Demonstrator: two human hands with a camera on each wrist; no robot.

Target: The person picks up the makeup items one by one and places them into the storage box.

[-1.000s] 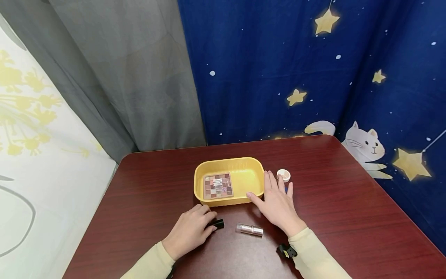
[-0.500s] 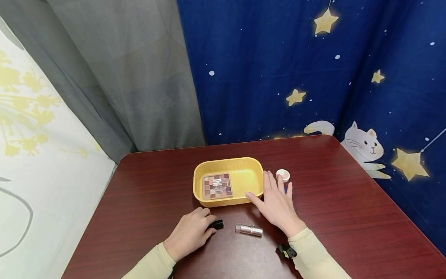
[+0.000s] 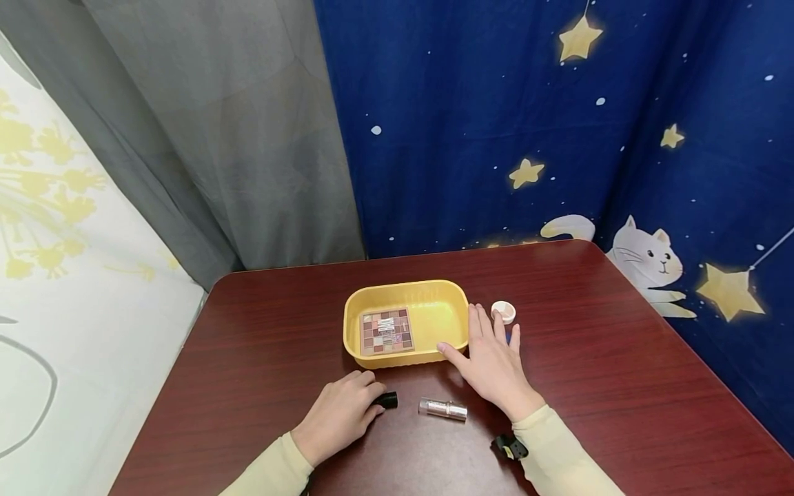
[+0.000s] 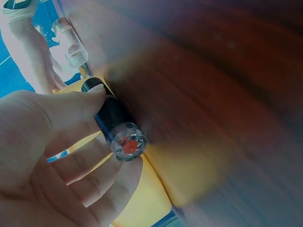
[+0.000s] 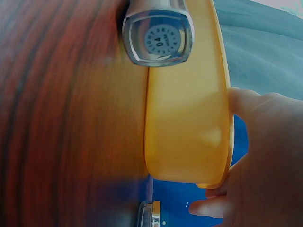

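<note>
My left hand (image 3: 338, 417) pinches a black lipstick tube (image 3: 389, 399) low over the table in front of the basket. In the left wrist view, the lipstick tube (image 4: 113, 113) shows a clear end with red inside. My right hand (image 3: 499, 365) touches the right front corner of a yellow plastic basket (image 3: 406, 359), thumb at the front rim, straight fingers along the right side. An eyeshadow palette (image 3: 387, 331) lies in the basket's left half. Between the hands lies a silver lipstick tube (image 3: 443, 409) with a clear end.
A small round white cosmetic pot (image 3: 504, 312) stands just beyond my right fingertips. Something blue (image 3: 509, 338), mostly hidden, peeks between those fingers. The dark red table (image 3: 279, 303) ends at grey and blue curtains (image 3: 484, 124). A black strap device (image 3: 511, 446) sits at my right wrist.
My left hand has drawn back very slightly from the basket, still holding the black lipstick tube. The right hand and basket keep their places.
</note>
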